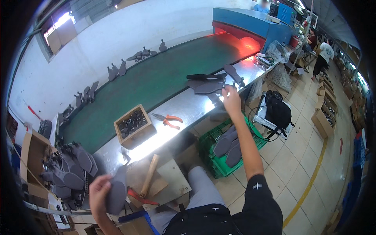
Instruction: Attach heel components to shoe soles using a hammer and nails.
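Grey soles heaped far left, dark stubs poking up among them. Just right of the heap, left hand. Sound handling here, I judge: light grip on the edge, broad face unbent, kept clear of the tools. Its fingers are curled closed on the left edge of a single sole, which extends to their right, face showing. Next, a red-handled tool and a wooden handle, close together; beyond them, wooden box of small black parts and orange-handled pliers on the metal worktop. Farther right, a loose stack of flat soles; one piece at a time, neighbours undisturbed, seems the tidy way. Right hand reaches in, fingers drawn nearly together. Stack lies just left of the fingertips, touching or nearly; cannot tell whether they pinch anything. Right forearm passes above a green crate holding more soles.
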### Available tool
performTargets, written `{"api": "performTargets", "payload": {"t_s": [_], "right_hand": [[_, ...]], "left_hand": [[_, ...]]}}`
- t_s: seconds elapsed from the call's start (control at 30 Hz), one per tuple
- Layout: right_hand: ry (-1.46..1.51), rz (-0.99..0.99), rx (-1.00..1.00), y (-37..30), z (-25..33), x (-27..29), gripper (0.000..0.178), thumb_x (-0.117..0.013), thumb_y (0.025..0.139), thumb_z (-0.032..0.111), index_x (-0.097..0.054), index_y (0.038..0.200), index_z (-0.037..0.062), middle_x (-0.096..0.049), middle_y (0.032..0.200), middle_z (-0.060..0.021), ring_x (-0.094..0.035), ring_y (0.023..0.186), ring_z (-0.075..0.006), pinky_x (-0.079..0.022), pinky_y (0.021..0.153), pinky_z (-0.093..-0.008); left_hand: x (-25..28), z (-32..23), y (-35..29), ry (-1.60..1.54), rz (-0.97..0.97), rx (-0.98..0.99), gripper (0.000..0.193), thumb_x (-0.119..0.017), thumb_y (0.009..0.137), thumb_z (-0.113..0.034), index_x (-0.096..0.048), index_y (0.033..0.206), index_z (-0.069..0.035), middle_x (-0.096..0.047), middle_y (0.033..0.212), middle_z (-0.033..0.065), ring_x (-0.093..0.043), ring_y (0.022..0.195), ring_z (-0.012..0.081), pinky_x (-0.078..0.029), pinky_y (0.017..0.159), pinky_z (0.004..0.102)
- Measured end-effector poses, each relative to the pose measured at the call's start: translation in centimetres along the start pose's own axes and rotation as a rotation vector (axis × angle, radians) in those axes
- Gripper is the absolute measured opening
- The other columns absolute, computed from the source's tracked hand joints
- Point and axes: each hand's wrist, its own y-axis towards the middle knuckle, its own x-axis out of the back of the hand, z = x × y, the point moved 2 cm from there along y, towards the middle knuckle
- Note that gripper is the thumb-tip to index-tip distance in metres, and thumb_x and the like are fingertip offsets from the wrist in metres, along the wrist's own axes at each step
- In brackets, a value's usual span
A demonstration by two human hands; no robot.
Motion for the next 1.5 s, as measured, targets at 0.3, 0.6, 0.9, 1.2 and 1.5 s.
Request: {"api": "performTargets", "payload": {"t_s": [0.3, 0.6, 0.9, 1.2, 1.5], "right_hand": [[0.023, 0.254, 0.125, 7.5, 1.3, -9.0, 0.036, -0.066, 0.071, 0.032, -0.066, 0.081, -0.002, -0.066, 0.074, -0.0235, -0.066, 0.074, -0.0404, -0.052, 0.07, -0.0482], [1.21, 0.706, -0.196, 0.6, 24.6, -0.9, 0.039, -0.074, 0.084, 0.036, -0.061, 0.082, -0.0005, -0.058, 0.065, -0.0062, -0.053, 0.045, -0.0121, -0.047, 0.039, -0.0265], [1.254, 0.939, 0.223, -16.5, 32.1, 3.9, 0.045, -0.053, 0.099, 0.036, -0.051, 0.128, 0.001, -0.065, 0.099, -0.0112, -0.065, 0.089, -0.0172, -0.054, 0.075, -0.0308], [-0.104, 1.013, 0.879, -28.1, 25.1, 0.0, 0.065, -0.08, 0.069, 0.044, -0.056, 0.113, 0.003, -0.065, 0.095, -0.0111, -0.066, 0.078, -0.0287, -0.052, 0.068, -0.0395], [0.556, 0.968, 0.069, -25.6, 16.8, 3.9, 0.019, -0.072, 0.087, 0.015, -0.06, 0.081, 0.0014, -0.053, 0.062, 0.0026, -0.05, 0.056, -0.0044, -0.041, 0.051, -0.0241]], "left_hand": [[11.6, 8.5, 5.3, 1.066, -0.69, -0.195, 0.055, -0.06, 0.094, -0.025, -0.044, 0.138, 0.004, -0.036, 0.148, 0.0264, -0.032, 0.138, 0.0407, -0.027, 0.112, 0.0451], [-12.2, -3.8, 8.7, 0.907, -0.465, -0.734, 0.066, -0.063, 0.091, -0.022, -0.031, 0.146, -0.002, -0.033, 0.152, 0.0206, -0.028, 0.141, 0.0388, -0.024, 0.113, 0.0481], [-5.7, -4.0, -2.6, 0.051, -0.557, -0.905, 0.054, -0.045, 0.092, -0.011, -0.028, 0.142, 0.001, -0.045, 0.138, 0.0195, -0.059, 0.103, 0.0232, -0.047, 0.089, 0.034], [-3.6, 1.5, -9.2, -0.913, -0.33, -0.39, 0.075, -0.06, 0.088, -0.002, -0.016, 0.147, -0.018, -0.036, 0.144, 0.0204, -0.059, 0.115, 0.0337, -0.061, 0.08, 0.045], [-7.5, 13.9, -0.7, 0.671, -0.657, -0.15, 0.083, -0.07, 0.085, -0.03, -0.024, 0.141, 0.01, -0.029, 0.147, 0.0283, -0.022, 0.141, 0.0434, -0.018, 0.111, 0.0616]]}}
